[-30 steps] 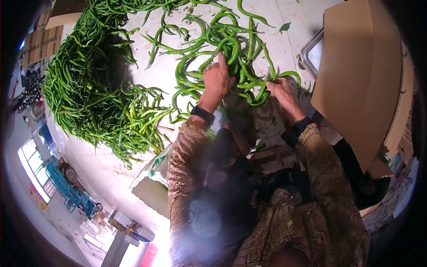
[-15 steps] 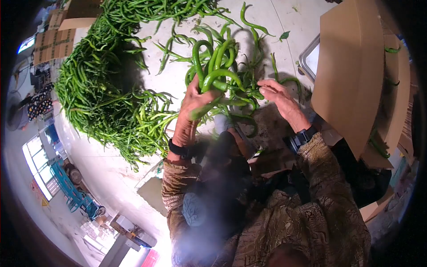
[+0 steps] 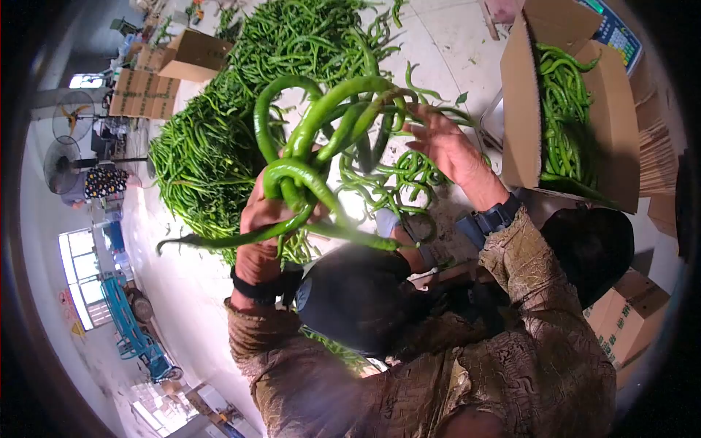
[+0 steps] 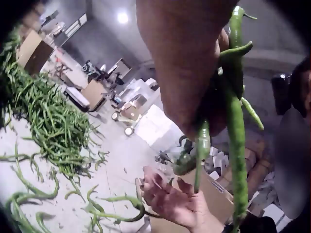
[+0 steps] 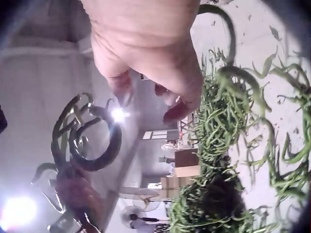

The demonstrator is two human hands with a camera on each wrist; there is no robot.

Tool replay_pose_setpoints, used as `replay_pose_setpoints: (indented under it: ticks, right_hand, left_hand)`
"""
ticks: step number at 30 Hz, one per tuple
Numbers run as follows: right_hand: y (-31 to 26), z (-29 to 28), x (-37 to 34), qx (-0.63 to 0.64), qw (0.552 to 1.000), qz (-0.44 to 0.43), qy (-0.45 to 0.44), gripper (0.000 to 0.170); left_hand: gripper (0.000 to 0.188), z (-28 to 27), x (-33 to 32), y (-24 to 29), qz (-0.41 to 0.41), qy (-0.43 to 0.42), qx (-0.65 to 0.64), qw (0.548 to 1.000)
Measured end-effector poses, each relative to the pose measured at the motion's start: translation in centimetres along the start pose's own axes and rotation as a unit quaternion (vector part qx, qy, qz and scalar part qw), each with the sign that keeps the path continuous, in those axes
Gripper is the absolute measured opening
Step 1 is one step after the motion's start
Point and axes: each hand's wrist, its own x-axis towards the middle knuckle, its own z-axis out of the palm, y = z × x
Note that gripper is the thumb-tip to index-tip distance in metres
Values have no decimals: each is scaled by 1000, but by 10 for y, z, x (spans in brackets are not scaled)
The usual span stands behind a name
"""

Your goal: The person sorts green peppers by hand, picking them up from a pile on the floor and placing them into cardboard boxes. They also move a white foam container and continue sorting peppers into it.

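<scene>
My left hand [image 3: 257, 230] grips a bunch of long, curled green peppers [image 3: 315, 117] high above the floor, close to the head camera. In the left wrist view the left hand [image 4: 184, 63] has peppers [image 4: 236, 150] sticking out above and below it. The right hand [image 3: 454, 155] is raised just right of the bunch, its fingers spread and loosely bent. Nothing is visible between those fingers in the right wrist view, where the right hand [image 5: 150, 53] is at the top and the held peppers [image 5: 116, 141] are lower left. Loose peppers [image 3: 416, 175] lie on the floor below.
A large heap of green peppers [image 3: 193, 164] covers the floor at left and back. At right stands an open cardboard box [image 3: 520, 109] holding peppers, with a scale [image 3: 619, 35] behind it. Another carton [image 3: 196, 57] is at back left; a blue-green cart [image 3: 131, 325] stands far left.
My left hand has lifted the bunch off the floor pile towards the camera. The right hand has moved away from the floor peppers. The view has swung, bringing the box's contents into sight.
</scene>
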Motion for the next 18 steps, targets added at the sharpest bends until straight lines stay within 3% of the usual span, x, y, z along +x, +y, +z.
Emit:
replay_pose_setpoints:
  ticks: [1, 2, 3, 5, 7, 9, 12, 13, 14, 16, 18]
  right_hand:
    - [-5, 11, -2, 50, 997, -27, -56, 58]
    - [-19, 36, -7, 30, 999, -16, -28, 67]
    - [-26, 47, -9, 63, 996, -32, -60, 66]
    - [-44, 68, -16, 69, 995, -34, -68, 64]
    - [-58, 84, -26, -6, 994, -53, -98, 61]
    - [-74, 98, -45, -75, 984, 1, -162, 56]
    - [-85, 105, -67, -151, 976, 48, -150, 40]
    - [-85, 105, -72, -199, 968, 50, -147, 37]
    - [-81, 96, -73, -200, 968, 57, -142, 34]
    - [-76, 84, -85, -189, 975, 83, -78, 27]
    - [-73, 64, -89, -126, 990, 50, -26, 27]
  left_hand:
    - [68, 11, -10, 16, -10, 23, 9, 1000]
    - [67, -3, -17, 17, -14, 2, -13, 1000]
    - [66, -15, -21, 16, -20, -19, -36, 999]
    - [61, -3, -24, 22, 39, -139, -76, 987]
    - [59, 6, -34, 12, 47, -188, -137, 971]
    - [56, 2, -48, -19, 52, -93, -229, 968]
    - [53, 16, -52, -45, 52, -93, -283, 953]
    - [42, 61, -48, -31, 78, -74, -250, 962]
    - [46, 62, -42, -42, 72, -93, -290, 950]
    - [52, 75, -43, -55, 86, -88, -329, 936]
    - [50, 77, -43, -66, 80, -102, -342, 931]
